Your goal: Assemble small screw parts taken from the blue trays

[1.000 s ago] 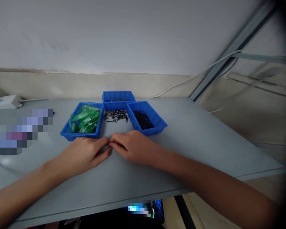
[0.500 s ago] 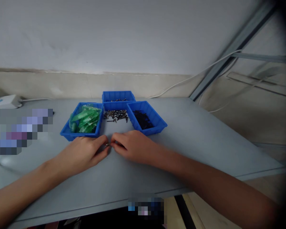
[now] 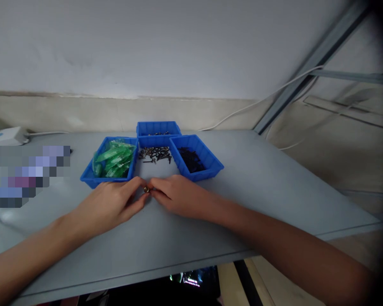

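A small, shiny, brass-coloured metal piece (image 3: 146,189) is up between the fingertips of both hands, just above the flat grey table (image 3: 185,238). The right hand (image 3: 182,196) seems to pinch it from its right side. The left hand (image 3: 115,202) has its thumb and finger curled around it, one above and one below, but I can't tell if they squeeze it. The piece is probably light, hard and stiff, and not easy to break. It may be slippery because it is smooth and so little, so the best hold is likely on its sides, with just the tips of a finger and thumb. The part I can see looks round, and that end seems to face left, toward the open curl of the left hand. Fingers hide the rest, so I can't tell which way its long axis runs.
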{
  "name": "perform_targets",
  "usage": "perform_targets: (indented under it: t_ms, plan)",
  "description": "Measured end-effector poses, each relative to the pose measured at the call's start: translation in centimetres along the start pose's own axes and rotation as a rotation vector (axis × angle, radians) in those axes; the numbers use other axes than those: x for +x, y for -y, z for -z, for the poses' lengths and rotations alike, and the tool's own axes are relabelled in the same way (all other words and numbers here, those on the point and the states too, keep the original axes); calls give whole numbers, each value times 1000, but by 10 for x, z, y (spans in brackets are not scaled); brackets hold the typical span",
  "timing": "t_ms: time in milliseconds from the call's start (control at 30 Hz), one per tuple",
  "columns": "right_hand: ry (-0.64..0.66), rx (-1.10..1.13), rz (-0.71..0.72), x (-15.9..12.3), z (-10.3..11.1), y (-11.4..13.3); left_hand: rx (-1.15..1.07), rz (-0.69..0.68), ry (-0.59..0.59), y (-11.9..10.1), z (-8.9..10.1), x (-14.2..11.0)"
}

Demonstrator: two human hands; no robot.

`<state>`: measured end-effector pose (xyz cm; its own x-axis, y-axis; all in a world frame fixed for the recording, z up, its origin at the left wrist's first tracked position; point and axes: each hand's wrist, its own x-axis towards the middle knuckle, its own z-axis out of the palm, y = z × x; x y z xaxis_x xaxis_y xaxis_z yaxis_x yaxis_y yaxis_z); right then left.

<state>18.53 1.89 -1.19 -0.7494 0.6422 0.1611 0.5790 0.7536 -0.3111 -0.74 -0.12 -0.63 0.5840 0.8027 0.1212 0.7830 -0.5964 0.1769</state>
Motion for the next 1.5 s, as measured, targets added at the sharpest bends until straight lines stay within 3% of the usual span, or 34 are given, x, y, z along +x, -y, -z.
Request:
perform_targets:
  t_ms: [267,533,967,1500]
  plan:
    - [7,38,-5,1,-1,-2,-25,-37,-32,3,-4,-1]
    - [-2,45,-39,0,5,3,29,0,25,2,-2,0]
    - [-70,49,10,-2,4,4,66,-63,81,2,-4,1]
    - [-29,-43,-23,0,6,6,75,16,87,0,-2,2]
